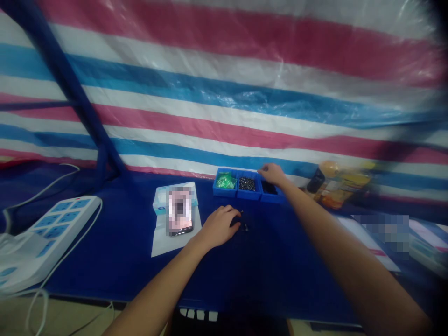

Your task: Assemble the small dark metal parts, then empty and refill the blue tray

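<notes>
Head view: I see right hand point(275, 173), bunched, at rightmost tray's point(271, 198) far edge, right of centre; left hand point(222, 226), mid-frame, curled against black piece point(236, 218); can't tell either's hold.

The left grip point(220, 225) seems to partly hide a blurred dark piece point(235, 220)
</notes>
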`<state>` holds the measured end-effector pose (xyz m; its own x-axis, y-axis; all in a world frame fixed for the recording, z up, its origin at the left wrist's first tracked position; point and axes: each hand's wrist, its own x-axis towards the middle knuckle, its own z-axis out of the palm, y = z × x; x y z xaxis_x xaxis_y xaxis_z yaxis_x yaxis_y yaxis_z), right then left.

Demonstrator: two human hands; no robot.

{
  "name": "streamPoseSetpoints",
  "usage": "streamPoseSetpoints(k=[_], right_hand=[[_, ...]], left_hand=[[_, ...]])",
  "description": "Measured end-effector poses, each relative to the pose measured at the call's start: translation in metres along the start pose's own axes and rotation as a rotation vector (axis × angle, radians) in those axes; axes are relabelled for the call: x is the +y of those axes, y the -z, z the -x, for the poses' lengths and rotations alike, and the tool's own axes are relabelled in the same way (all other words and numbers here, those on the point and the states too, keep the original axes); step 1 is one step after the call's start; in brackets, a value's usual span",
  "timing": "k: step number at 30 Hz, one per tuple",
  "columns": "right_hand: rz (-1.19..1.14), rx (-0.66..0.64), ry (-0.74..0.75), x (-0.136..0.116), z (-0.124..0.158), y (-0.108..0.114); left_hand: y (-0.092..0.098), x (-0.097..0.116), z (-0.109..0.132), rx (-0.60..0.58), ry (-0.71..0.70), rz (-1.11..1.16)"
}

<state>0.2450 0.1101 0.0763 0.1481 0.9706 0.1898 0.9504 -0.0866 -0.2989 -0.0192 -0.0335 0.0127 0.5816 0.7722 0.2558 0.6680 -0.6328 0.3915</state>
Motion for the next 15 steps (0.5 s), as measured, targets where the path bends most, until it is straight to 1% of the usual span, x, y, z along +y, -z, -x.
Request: streamPoseSetpoints(k=[3,5,8,11,13,15], right_hand=[[0.124,0.0,-0.189,0.02,0.008,0.002],[0.151,-0.018,-0.263,0.033,0.014,0.0],[0.106,-0.072,-0.287,0.049,0.024,-0.009],[0.075,-0.071,-0.297,0.059,0.034,-0.018],[0.057,-0.041,-0.298,0.062,0.042,-0.02],[0.012,0.043,-0.292,0.064,0.051,-0.02]], left_hand=[[0.001,0.0,0.0,-0.01,0.002,0.002],[0.002,0.0,-0.001,-0.014,0.005,0.009],[0.001,0.001,-0.001,-0.015,0.018,0.017],[0.001,0.001,-0.001,-0.013,0.027,0.023],[0.001,0.002,-0.001,-0.013,0.03,0.024],[0.001,0.002,-0.001,-0.013,0.034,0.024]])
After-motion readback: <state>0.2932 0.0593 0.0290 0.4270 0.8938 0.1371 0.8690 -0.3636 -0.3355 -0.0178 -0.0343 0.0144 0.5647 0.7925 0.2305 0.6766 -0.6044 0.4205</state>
